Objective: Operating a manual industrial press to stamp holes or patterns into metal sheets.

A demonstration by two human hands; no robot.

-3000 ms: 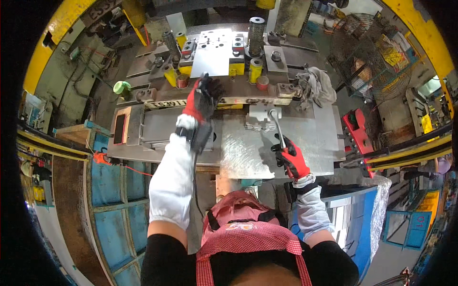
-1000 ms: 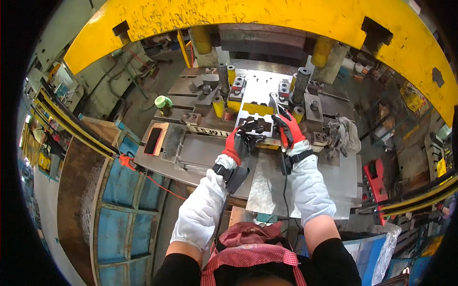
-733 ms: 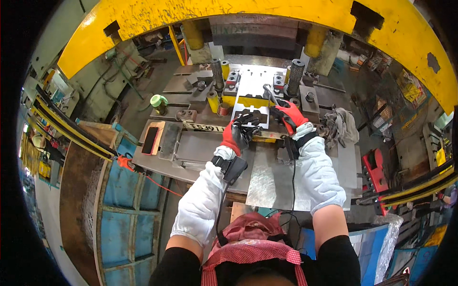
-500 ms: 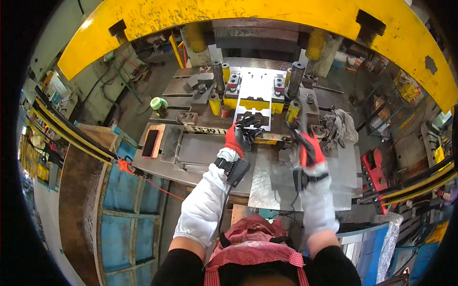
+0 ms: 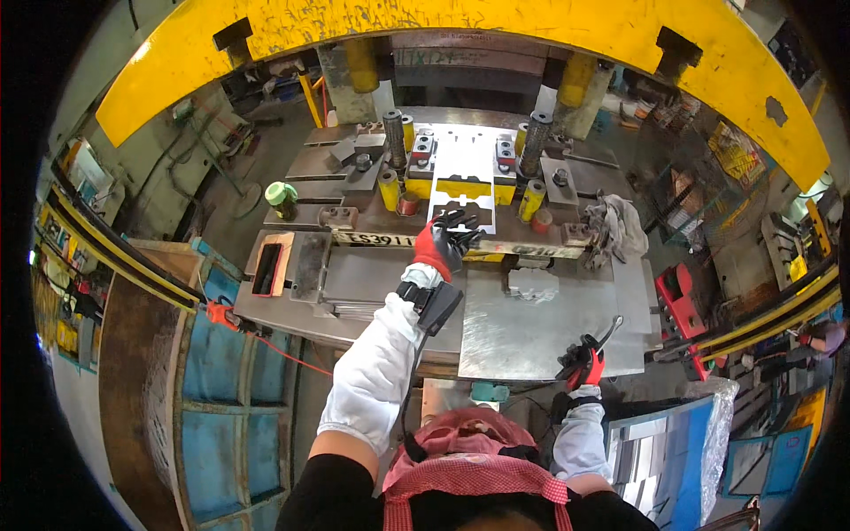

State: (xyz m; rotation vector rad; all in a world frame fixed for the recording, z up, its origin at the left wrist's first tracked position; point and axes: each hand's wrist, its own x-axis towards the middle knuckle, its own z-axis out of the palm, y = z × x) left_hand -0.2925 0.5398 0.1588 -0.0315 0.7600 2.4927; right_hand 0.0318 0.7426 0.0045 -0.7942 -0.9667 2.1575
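Right hand (image 5: 583,361) back (w/ hook tool (image 5: 606,334))

Long narrow pale label strip with dark characters (image 5: 386,239) along the die's near edge, left of centre, a yellowed matching strip (image 5: 531,250) continuing to its right, no screens or packages clearly made out

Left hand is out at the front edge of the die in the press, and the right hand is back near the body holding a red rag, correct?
Not quite. The left hand is at the front edge of the die, but the right hand, back near the body, holds a thin metal tool, not a red rag. The head view shows it. Only the glove is red.
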